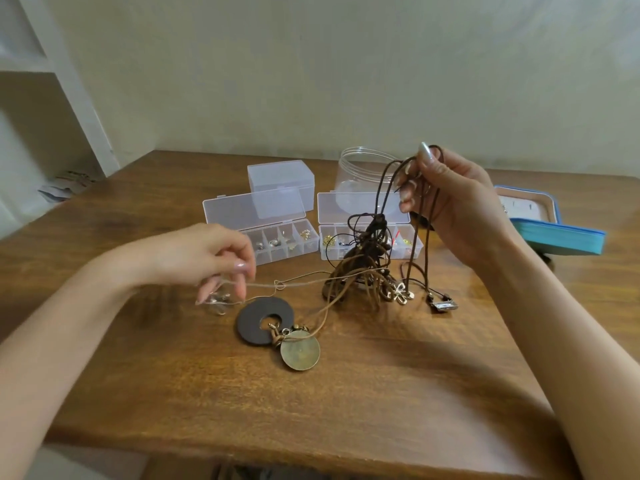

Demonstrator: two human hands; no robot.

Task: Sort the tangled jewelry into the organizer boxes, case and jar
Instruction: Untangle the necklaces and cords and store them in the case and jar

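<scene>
Tangle: a knot of brown cords, the tangle (367,258), stands mid-table, its long axis near upright, running from the wood up toward 1 o'clock into the raised hand.
Tan cord: one pale strand, the tan cord (301,284), leaves the knot and runs almost level toward 9 o'clock, pulled taut.
Pendants: at 7 o'clock of the knot a dark ring (258,322) lies flat, a brass disc (300,353) just beside it and overlapping its edge; at 4 o'clock rest a flower charm (400,294) and a metal pendant (445,305), both still on cords.
Surroundings: on the table (381,393), the right box (410,244) sits open directly behind the knot, partly hidden by it; the left box (277,242), also open, is at 10 o'clock, both holding small pieces. A closed small box (280,180) and the clear jar (360,168) stand farther back at 11 and 12 o'clock. The blue case (561,237) lies open at 3 o'clock.
Right hand: the right hand (460,209), lifted in front of the jar, has its fingers curled round the tangle's dark loops.
Left hand: the left hand (207,258), low at 9 o'clock, pinches the tan cord between thumb and fingertips; something small and clear beneath it is too blurred to name.
</scene>
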